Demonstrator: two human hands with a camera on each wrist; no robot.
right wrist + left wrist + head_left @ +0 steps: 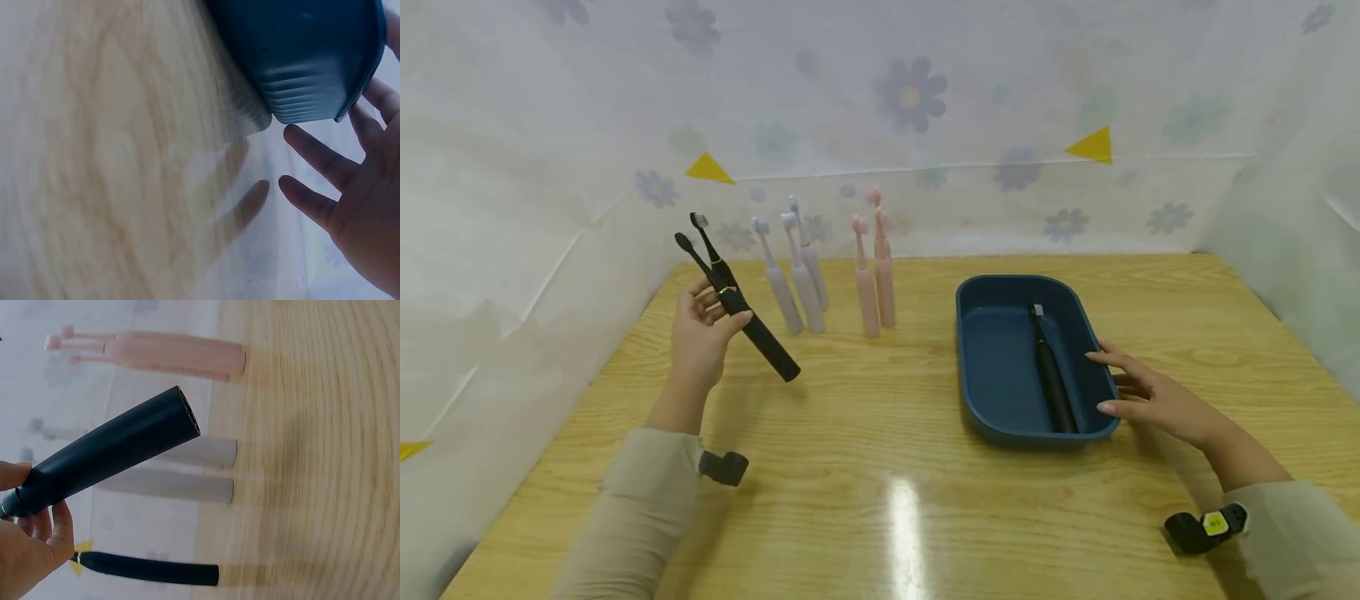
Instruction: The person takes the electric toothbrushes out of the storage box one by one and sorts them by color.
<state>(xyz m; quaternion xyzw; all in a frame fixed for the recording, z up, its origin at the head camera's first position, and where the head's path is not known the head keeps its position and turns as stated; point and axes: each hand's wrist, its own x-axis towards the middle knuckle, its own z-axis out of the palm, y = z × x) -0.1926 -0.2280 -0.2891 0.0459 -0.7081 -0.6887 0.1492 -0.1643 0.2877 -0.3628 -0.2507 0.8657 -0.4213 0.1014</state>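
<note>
In the head view my left hand [700, 333] grips a black electric toothbrush [767, 346] by its upper handle, tilted, its base clear of the table. Another black toothbrush [153, 569] stands upright behind that hand, mostly hidden in the head view. At the right, a blue rectangular bin [966, 383] holds one black toothbrush [1051, 375] lying lengthwise. My right hand [1165, 404] is spread beside the bin's right wall, fingertips at the rim. From the right wrist, its fingers [322, 156] look extended, some touching the bin's edge.
Three pale white toothbrushes [805, 292] stand right of my left hand. Three pink toothbrushes [867, 300] stand farther right, between them and the bin. All are on a wooden table [820, 500]. A flower-patterned sheet [985, 108] hangs behind and around it.
</note>
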